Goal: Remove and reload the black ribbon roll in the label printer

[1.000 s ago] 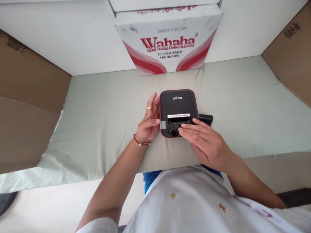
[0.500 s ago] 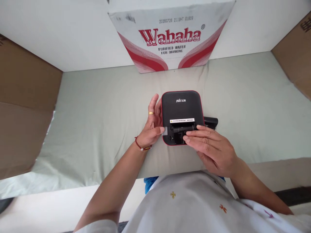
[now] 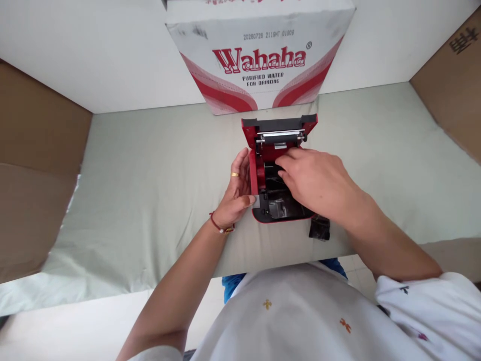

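Observation:
A small black and red label printer [image 3: 254, 173] stands on the cloth with its lid [image 3: 280, 123] raised, showing a roller under it. My left hand [image 3: 237, 193] wraps the printer's left side, thumb on a grey side latch [image 3: 256, 201]. My right hand [image 3: 319, 180] reaches into the compartment, fingers curled at a black roll [image 3: 271, 173]; its fingertips are partly hidden. Shiny black film [image 3: 285, 206] lies across the front of the printer. Below my right wrist, a loose black film piece [image 3: 319, 228] rests on the cloth.
A Wahaha water carton [image 3: 263, 60] stands behind the printer against the white wall. Brown cardboard boxes flank the table, one at left [image 3: 37, 165] and one at right [image 3: 451, 90]. Pale green cloth [image 3: 161, 175] covers the tabletop, its front edge close to my body.
The printer's lid has swung up and back. My right hand has moved from the front of the printer into its compartment. My left hand has stayed on the side.

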A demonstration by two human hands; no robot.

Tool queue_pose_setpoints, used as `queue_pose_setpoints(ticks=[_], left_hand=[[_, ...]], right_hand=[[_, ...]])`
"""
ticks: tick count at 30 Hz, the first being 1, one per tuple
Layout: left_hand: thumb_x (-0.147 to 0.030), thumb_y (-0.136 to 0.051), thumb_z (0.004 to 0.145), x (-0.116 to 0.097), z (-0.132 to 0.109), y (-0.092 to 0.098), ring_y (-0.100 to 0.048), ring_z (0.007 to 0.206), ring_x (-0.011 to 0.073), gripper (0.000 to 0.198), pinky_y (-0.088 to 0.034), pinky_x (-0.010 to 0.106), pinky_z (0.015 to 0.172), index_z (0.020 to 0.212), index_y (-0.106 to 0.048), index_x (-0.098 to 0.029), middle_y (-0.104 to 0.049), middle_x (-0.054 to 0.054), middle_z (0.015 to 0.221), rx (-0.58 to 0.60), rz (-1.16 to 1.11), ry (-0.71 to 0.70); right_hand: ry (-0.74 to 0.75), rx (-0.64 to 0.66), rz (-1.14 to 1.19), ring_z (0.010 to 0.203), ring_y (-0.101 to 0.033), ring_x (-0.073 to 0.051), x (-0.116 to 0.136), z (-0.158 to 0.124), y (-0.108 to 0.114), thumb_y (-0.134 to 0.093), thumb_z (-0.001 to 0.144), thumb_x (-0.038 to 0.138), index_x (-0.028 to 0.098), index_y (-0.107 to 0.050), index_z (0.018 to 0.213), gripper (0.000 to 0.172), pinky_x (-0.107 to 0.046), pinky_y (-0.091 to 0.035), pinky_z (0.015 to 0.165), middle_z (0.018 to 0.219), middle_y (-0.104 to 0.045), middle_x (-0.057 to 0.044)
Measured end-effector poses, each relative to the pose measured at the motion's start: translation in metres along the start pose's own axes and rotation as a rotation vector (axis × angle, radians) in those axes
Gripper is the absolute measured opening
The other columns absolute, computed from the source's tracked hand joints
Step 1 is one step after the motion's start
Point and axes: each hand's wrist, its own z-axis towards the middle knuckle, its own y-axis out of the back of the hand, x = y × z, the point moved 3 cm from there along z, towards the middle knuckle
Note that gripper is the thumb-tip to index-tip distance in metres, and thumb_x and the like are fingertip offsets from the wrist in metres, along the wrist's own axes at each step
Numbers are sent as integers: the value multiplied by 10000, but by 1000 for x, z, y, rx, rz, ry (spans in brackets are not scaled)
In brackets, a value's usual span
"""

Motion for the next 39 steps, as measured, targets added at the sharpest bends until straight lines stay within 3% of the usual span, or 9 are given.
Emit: queue_pose_setpoints(ticks=[3,9,15,18,27,32,39], left_hand=[[-638,-989,838,1,0,2,-171,1880,416,1122,-166,645,1546,1785,-401,-509,-318,-3,1971,9,17,-6],[-655,-988,834,2,2,3,-118,1891,409,1121,-91,640,1554,1781,-406,-503,-284,-13,1984,29,33,-23],[-644,-978,844,2,1,3,-148,1886,405,1118,-143,616,1553,1789,-402,-481,-274,-5,1991,28,31,-16],[-637,-988,833,3,1,3,-171,1883,403,1112,-156,616,1550,1779,-423,-486,-309,-4,1981,36,18,-10],[-617,-1002,821,2,3,1,-261,1857,409,1017,-255,617,1529,1717,-541,-481,-433,2,1921,8,-34,18],[-622,-1011,800,1,3,0,-309,1837,423,1018,-260,623,1527,1701,-568,-449,-463,23,1905,-9,-37,31],[-609,-1013,797,3,4,1,-327,1831,416,1001,-269,611,1524,1687,-588,-436,-481,26,1893,-17,-43,25]], right_hand=[[-60,185,-140,1026,-821,-332,10,20,3,-561,1101,148,169,-835,1235,305,-370,-512,746,1288,-862,-205],[-50,205,-144,981,-821,-338,16,35,-2,-606,1064,157,146,-854,1184,276,-370,-512,771,1078,-874,-235],[-125,146,-130,1013,-824,-346,15,20,-1,-584,1080,164,163,-803,1303,313,-382,-497,752,1244,-867,-222],[-167,138,-133,1020,-829,-374,11,9,-2,-585,1103,189,159,-761,1378,328,-397,-479,712,1224,-863,-221],[-130,56,-96,947,-804,-323,3,10,-11,-551,1107,180,183,-797,1354,349,-396,-486,647,1344,-827,-227],[-136,46,-65,985,-807,-346,2,8,-9,-556,1098,166,161,-753,1471,422,-418,-542,702,1437,-770,-251],[-200,40,17,1108,-814,-372,-2,11,-13,-565,1127,194,151,-739,1467,385,-426,-596,794,1515,-736,-249]])
